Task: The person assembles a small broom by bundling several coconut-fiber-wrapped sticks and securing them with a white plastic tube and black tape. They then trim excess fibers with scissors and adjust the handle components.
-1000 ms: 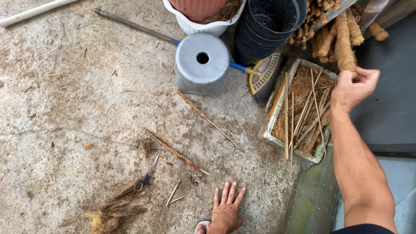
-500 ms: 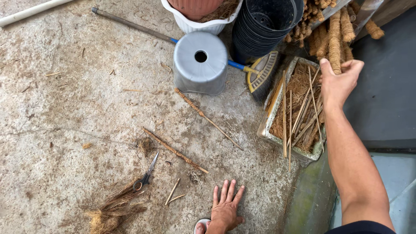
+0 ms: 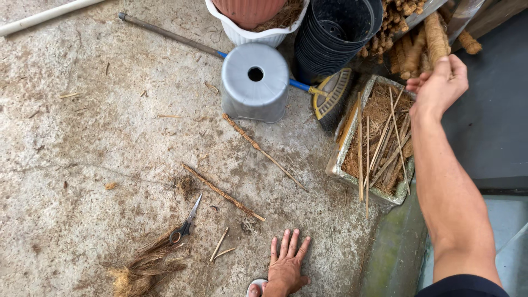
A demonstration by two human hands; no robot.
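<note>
My right hand (image 3: 438, 88) is stretched out to the upper right, its fingers loosely curled at the lower end of a thick coir-wrapped stick (image 3: 434, 30). Whether it grips the stick is unclear. Below my forearm sits a rectangular tray (image 3: 336, 165) with coir fibre and thin bamboo sticks (image 3: 363, 154). My left hand (image 3: 286, 267) rests flat on the concrete floor at the bottom centre, fingers spread, holding nothing. Two thin wrapped sticks (image 3: 223, 192) lie on the floor above it, and scissors (image 3: 186, 223) lie to its left beside a tuft of fibre (image 3: 144, 267).
An upturned grey pot (image 3: 254, 82) stands on the floor, with a blue-handled broom (image 3: 330, 96) behind it. Stacked black pots (image 3: 335, 36) and a white planter (image 3: 247, 33) are at the top. A white pipe (image 3: 44, 16) lies top left. More wrapped sticks (image 3: 401, 38) are piled top right.
My right hand has risen from above the tray towards the thick wrapped stick and curled its fingers at its end. My left hand has stayed flat on the floor.
</note>
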